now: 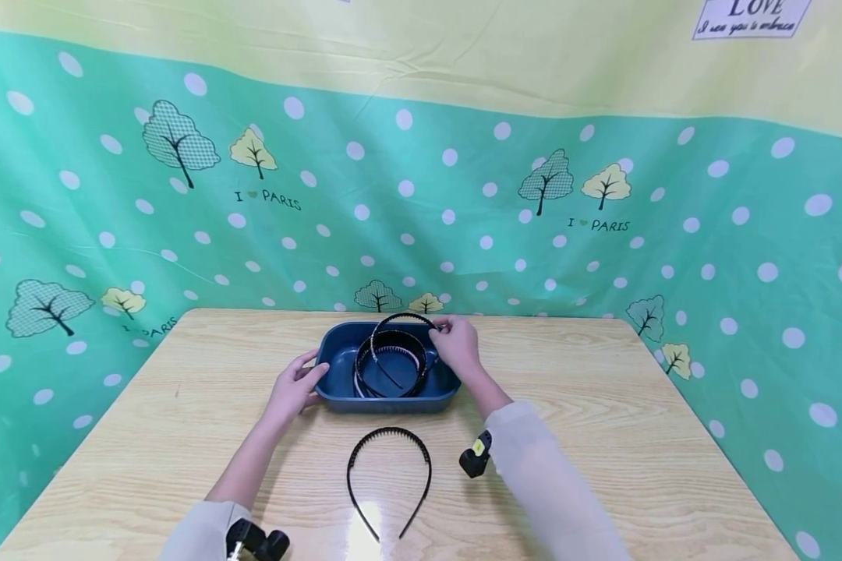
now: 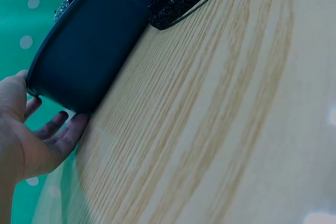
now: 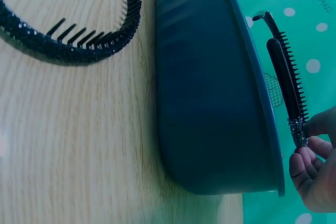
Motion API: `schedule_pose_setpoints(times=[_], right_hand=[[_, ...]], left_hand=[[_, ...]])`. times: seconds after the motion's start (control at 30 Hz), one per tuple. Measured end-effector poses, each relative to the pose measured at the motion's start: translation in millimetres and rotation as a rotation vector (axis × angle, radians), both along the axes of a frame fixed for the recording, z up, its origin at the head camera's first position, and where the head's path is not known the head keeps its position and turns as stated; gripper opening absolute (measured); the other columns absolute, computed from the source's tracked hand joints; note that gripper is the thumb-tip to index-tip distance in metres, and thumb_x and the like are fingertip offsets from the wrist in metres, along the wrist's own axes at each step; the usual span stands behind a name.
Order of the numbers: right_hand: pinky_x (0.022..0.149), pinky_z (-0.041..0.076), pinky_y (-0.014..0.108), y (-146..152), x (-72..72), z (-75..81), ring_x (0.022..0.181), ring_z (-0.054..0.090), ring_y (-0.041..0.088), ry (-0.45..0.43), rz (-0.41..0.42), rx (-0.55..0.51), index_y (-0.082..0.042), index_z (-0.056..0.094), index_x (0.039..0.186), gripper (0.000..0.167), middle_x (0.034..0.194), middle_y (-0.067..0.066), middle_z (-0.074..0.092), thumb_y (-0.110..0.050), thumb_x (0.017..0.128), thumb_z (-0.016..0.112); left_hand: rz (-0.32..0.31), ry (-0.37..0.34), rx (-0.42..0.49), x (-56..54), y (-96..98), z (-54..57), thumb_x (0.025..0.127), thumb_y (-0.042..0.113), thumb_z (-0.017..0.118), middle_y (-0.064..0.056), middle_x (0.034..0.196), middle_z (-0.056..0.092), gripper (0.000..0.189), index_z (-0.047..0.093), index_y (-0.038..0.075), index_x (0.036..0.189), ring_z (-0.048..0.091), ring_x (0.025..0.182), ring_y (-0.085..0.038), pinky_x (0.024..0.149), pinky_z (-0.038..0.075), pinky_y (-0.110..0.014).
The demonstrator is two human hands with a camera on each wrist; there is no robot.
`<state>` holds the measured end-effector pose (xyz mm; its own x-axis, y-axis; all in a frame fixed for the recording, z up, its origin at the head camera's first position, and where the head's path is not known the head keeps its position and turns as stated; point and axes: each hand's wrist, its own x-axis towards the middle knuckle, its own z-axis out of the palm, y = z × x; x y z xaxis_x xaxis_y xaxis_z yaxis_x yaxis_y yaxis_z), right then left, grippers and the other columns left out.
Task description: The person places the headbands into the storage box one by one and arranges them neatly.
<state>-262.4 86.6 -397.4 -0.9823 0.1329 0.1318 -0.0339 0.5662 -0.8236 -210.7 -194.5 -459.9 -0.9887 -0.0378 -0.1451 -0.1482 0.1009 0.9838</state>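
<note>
A dark blue plastic tub (image 1: 393, 406) stands on the table. At its left end my left hand (image 1: 296, 388) grips it, the thumb over the rim and the fingers spread against the outer wall in the left wrist view. Above the tub's right side, my right hand (image 1: 458, 343) pinches a thin toothed black headband (image 1: 408, 315) by a sparkly section, plain in the right wrist view. Part of this headband overlaps the tub's inside in the head view. Several other headbands (image 1: 360, 365), black and one pale, lie stacked in the tub, partly hidden behind each other.
In front of the tub, a black glittery headband (image 1: 349, 466) with inner teeth lies on the wooden table (image 1: 568, 374), its ends toward me. A green dotted curtain (image 1: 407, 234) hangs behind the table and along both sides.
</note>
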Motion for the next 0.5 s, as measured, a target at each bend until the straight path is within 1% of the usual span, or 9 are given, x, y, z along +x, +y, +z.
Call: schedule_pose_setpoints(times=[0.2, 0.5], right_hand=[[0.056, 0.043, 0.022, -4.3, 2.4, -1.1, 0.068, 0.050, 0.014, 0.000, 0.005, -0.016, -0.008, 0.069, 0.105, 0.021, 0.078, 0.003, 0.056, -0.014, 0.085, 0.065], [0.056, 0.042, 0.022, -11.1, 3.5, -3.6, 0.069, 0.049, 0.014, -0.016, 0.010, -0.035, -0.008, 0.069, 0.103, 0.019, 0.076, 0.002, 0.054, -0.013, 0.085, 0.066]], left_hand=[[-0.002, -0.004, 0.015, 1.3, 0.7, 0.3, 0.095, 0.034, 0.053, -0.029, 0.137, 0.043, 0.059, 0.032, 0.013, 0.146, 0.066, 0.094, -0.020, 0.074, 0.058, -0.026], [-0.001, 0.004, -0.011, 2.1, 0.5, -0.3, 0.094, 0.037, 0.055, -0.027, 0.136, 0.045, 0.060, 0.034, 0.014, 0.145, 0.066, 0.095, -0.021, 0.075, 0.058, -0.027]])
